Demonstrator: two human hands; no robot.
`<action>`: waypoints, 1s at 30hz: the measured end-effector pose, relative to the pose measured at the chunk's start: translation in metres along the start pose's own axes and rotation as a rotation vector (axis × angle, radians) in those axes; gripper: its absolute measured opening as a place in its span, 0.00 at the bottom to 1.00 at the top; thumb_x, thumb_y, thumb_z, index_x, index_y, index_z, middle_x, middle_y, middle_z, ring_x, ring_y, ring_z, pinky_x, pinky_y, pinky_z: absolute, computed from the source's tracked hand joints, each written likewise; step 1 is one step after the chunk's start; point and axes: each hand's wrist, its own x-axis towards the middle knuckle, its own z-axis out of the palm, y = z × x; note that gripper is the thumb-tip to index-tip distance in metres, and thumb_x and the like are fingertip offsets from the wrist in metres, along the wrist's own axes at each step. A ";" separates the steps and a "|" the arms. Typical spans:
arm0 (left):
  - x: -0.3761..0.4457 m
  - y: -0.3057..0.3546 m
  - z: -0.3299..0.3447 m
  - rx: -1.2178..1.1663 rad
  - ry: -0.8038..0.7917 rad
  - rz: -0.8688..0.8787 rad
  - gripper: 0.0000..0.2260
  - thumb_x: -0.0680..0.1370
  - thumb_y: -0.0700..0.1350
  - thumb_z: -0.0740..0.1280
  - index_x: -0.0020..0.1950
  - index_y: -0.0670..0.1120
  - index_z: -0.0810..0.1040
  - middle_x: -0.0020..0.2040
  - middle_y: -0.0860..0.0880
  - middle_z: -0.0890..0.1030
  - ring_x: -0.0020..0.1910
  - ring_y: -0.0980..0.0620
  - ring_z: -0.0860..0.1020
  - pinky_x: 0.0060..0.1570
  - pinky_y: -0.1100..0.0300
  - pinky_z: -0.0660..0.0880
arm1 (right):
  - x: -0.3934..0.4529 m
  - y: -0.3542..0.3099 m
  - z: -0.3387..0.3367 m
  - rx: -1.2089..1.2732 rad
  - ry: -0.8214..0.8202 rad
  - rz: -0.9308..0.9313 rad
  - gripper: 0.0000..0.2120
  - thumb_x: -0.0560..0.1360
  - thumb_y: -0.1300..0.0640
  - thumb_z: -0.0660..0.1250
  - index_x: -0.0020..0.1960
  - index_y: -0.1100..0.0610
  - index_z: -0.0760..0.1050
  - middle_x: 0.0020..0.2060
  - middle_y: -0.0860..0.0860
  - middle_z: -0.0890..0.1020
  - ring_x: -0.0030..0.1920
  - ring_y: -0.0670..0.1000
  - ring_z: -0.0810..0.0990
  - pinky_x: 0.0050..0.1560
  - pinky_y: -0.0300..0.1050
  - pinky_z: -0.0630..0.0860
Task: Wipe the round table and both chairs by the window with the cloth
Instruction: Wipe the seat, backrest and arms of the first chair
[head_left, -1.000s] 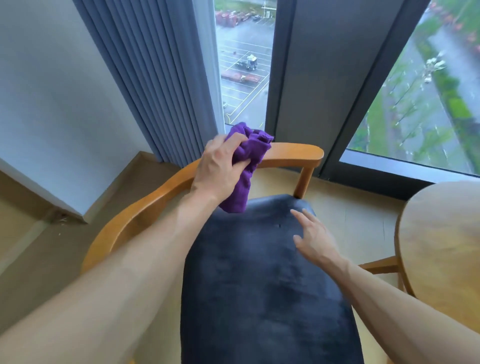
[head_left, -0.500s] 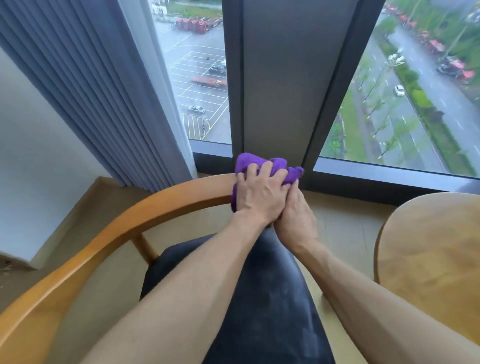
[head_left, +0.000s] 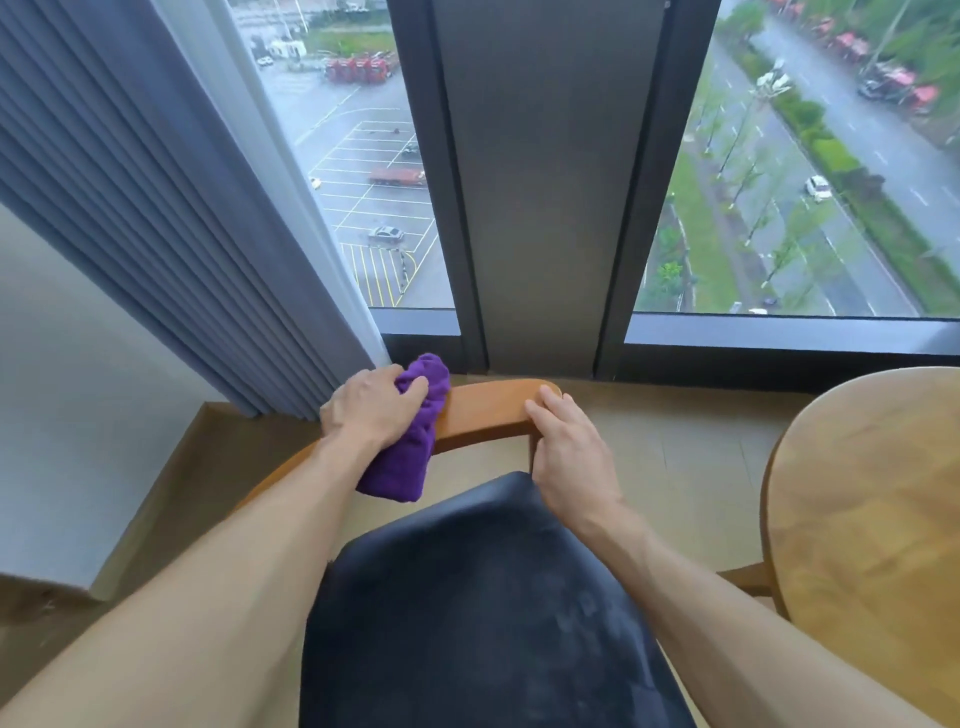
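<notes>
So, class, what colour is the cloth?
Purple, clearest in the head view: the cloth.

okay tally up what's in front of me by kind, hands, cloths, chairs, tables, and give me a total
Hands: 2, left hand and right hand
Cloths: 1, purple cloth
Chairs: 1, chair
Tables: 1, table
Total: 5
</notes>
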 end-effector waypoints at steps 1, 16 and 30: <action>0.000 0.001 0.001 0.009 0.007 0.024 0.19 0.79 0.65 0.53 0.54 0.56 0.77 0.53 0.47 0.80 0.48 0.44 0.76 0.51 0.49 0.74 | -0.001 0.001 -0.001 -0.016 -0.001 -0.006 0.27 0.79 0.67 0.56 0.77 0.53 0.64 0.79 0.48 0.60 0.79 0.51 0.54 0.75 0.38 0.51; 0.015 0.022 0.015 -0.027 -0.061 0.499 0.24 0.70 0.74 0.59 0.55 0.59 0.72 0.47 0.51 0.73 0.45 0.48 0.72 0.45 0.53 0.68 | -0.002 -0.018 -0.011 -0.288 -0.088 0.061 0.32 0.76 0.68 0.57 0.78 0.50 0.60 0.79 0.48 0.59 0.79 0.50 0.53 0.78 0.51 0.53; -0.017 -0.108 -0.009 0.084 0.019 0.267 0.25 0.77 0.71 0.51 0.60 0.55 0.72 0.51 0.47 0.76 0.49 0.45 0.77 0.46 0.51 0.72 | -0.004 -0.033 -0.009 -0.194 0.005 0.168 0.30 0.78 0.69 0.54 0.77 0.52 0.64 0.78 0.47 0.61 0.79 0.48 0.55 0.77 0.48 0.58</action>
